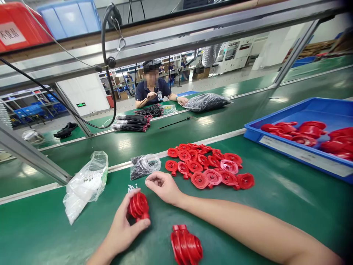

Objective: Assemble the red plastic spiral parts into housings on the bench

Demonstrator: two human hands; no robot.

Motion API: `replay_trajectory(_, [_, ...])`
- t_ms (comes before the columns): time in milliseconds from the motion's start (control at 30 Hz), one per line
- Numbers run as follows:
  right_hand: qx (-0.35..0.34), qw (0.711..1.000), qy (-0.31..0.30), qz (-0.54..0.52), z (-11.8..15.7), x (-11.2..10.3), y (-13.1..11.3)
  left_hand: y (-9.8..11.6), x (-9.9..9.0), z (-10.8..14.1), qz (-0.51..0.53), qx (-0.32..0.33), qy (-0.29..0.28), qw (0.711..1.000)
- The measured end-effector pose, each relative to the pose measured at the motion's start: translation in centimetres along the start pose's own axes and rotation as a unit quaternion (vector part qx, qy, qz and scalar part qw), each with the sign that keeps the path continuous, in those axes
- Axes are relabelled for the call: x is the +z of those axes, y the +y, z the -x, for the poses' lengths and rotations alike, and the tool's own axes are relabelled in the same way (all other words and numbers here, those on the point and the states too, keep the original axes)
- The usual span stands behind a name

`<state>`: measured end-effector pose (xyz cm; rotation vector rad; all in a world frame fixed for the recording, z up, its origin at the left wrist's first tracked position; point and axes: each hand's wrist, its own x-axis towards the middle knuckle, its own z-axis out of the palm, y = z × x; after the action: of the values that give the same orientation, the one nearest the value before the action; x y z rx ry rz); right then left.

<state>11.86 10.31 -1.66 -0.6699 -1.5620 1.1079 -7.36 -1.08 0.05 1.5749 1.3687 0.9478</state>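
My left hand (pixel 121 226) is wrapped round a stack of red ribbed plastic parts (pixel 138 205) on the green work surface. Just beyond its fingertips lies a little heap of tiny white pieces (pixel 131 188). My right hand (pixel 165 187) hovers to the right of that heap, thumb and forefinger pinched together; what is between them is too small to make out. A second red stack (pixel 186 244) lies nearest to me, below my right forearm. Past my right hand, many round red parts (pixel 200 179) are spread out, each with a small hole in its middle.
Left stands a clear bag of white pieces (pixel 88 184); a small bag of dark parts (pixel 145 165) lies by the metal strip. At right, a blue tray (pixel 298 156) holds more red parts. Opposite, a person (pixel 153 90) sits near bundled black cables (pixel 132 122).
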Motion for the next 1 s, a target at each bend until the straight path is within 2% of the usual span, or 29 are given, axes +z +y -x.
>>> replay_trajectory(67, [-0.064,0.997,-0.02,0.026,0.4,0.1,-0.4,-0.3,-0.5,-0.6,0.037,-0.007,0.044,0.998])
replay_trajectory(200, [-0.145,0.984,-0.097,0.046,1.4,0.4,-0.9,-0.4,-0.6,-0.9,0.082,-0.012,0.061,0.995])
replay_trajectory(633, [-0.199,0.969,-0.13,0.065,1.3,0.4,-0.7,-0.3,-0.3,-0.4,0.035,0.014,0.049,0.998])
replay_trajectory(833, [-0.222,0.962,-0.137,0.078,1.3,0.3,-0.9,-0.5,-0.3,-0.4,-0.015,0.054,0.029,0.998])
replay_trajectory(1000, [-0.229,0.959,-0.146,0.086,1.5,0.5,-0.6,-0.9,-0.1,-0.1,-0.01,0.075,0.024,0.997])
